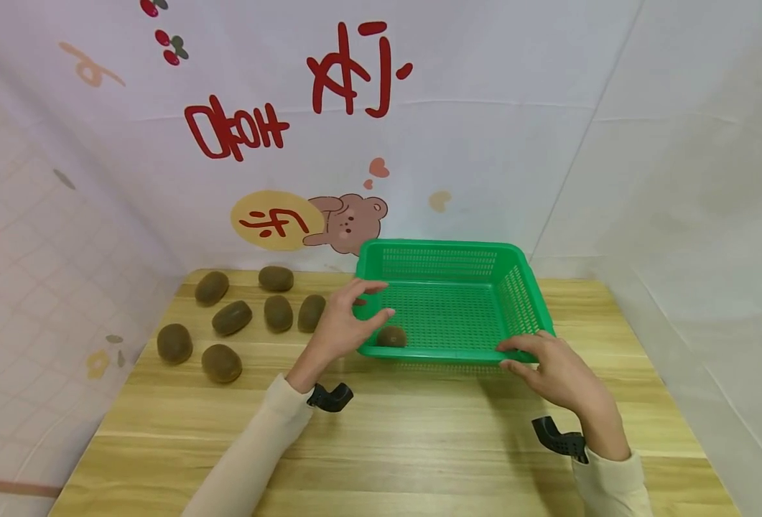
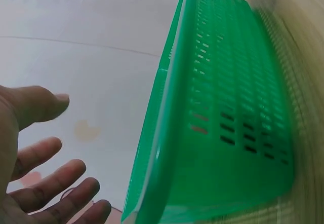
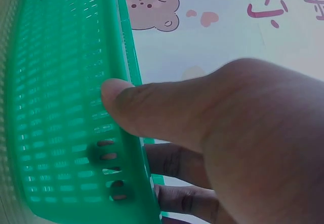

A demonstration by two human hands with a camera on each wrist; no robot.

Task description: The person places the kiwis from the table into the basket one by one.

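a green slotted basket point(image 1: 448, 301) sits on the wooden counter point(image 1: 419, 445), toward the far middle, close to the backdrop with the bear drawing point(image 1: 348, 222). one kiwi point(image 1: 391, 336) lies inside it, in the near left corner of the basket floor.

the right hand point(image 1: 558, 373) is at the basket's near right corner: the thumb lies over the top of the near rim and the fingers reach under it, so this grip is grasping the basket. the right wrist view shows the same thing, the thumb point(image 3: 152, 107) pressed on the rim and fingers curled beneath the green wall point(image 3: 61, 107).

the left hand point(image 1: 345, 323) hovers at the basket's near left corner, just beside the rim and above the kiwi inside. its fingers are spread and relaxed, the grip released and holding nothing; the left wrist view shows the open palm point(image 2: 35, 158) apart from the basket side point(image 2: 223, 112).

seven more kiwis point(image 1: 232, 317) lie loose on the counter to the left of the basket, scattered in a group from the far edge toward the left side.
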